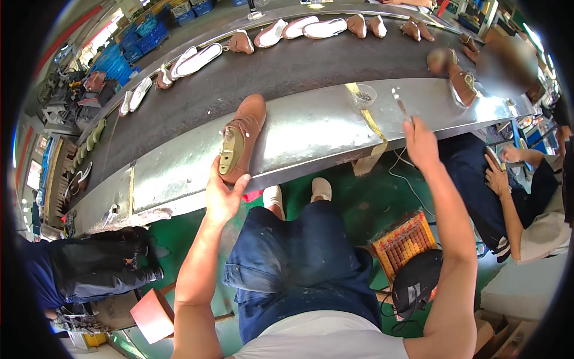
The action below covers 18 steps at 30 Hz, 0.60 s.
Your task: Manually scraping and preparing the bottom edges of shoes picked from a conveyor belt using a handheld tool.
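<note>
A brown shoe (pixel 246 128) with a yellow-green last (pixel 231 152) inside lies near the bench's front edge, its toe pointing away from me. My left hand (pixel 223 196) grips it by the heel end, thumb on the right side. In my right hand (pixel 422 143) is a small brush (pixel 400 105) with a whitish tip, raised over the metal edge strip. Left of the brush sits a small clear cup (pixel 363 96) with grey contents I cannot make out. Under the cup, a yellow tape strip (pixel 372 122) runs over the bench edge.
Brown shoes and white soles line the far side of the dark belt (pixel 299 66). Another brown shoe (pixel 461 87) is at the right, near a blurred patch. Co-workers sit at right and stand at left. A beaded seat mat (pixel 403 245) and black cap (pixel 417 281) are beside me.
</note>
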Tool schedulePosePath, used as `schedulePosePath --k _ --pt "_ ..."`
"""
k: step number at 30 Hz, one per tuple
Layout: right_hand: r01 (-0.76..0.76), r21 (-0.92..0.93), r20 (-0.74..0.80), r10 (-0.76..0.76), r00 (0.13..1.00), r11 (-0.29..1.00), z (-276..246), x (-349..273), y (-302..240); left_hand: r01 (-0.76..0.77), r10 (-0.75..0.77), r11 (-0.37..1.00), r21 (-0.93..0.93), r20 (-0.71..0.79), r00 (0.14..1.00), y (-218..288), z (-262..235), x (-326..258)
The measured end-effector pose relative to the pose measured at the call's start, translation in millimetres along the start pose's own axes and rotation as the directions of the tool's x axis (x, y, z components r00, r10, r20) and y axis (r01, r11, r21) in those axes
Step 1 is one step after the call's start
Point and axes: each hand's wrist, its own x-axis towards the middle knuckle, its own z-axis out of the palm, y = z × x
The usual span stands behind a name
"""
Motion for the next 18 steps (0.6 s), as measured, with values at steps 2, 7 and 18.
schedulePosePath --k 2,7,18 --pt "0.004 -0.134 0.024 -0.001 1.000 0.991 -2 33 13 -0.078 0.083 0.993 0.086 -0.058 0.995 12 1 15" --pt "0.025 -0.283 -0.002 -0.027 1.000 0.959 37 73 54 -0.094 0.088 0.987 0.129 0.047 0.995 -6 27 108" --pt "-0.048 -0.153 0.021 0.052 0.998 0.987 35 67 48 -0.278 0.057 0.926 0.254 0.636 0.770 5 145 328"
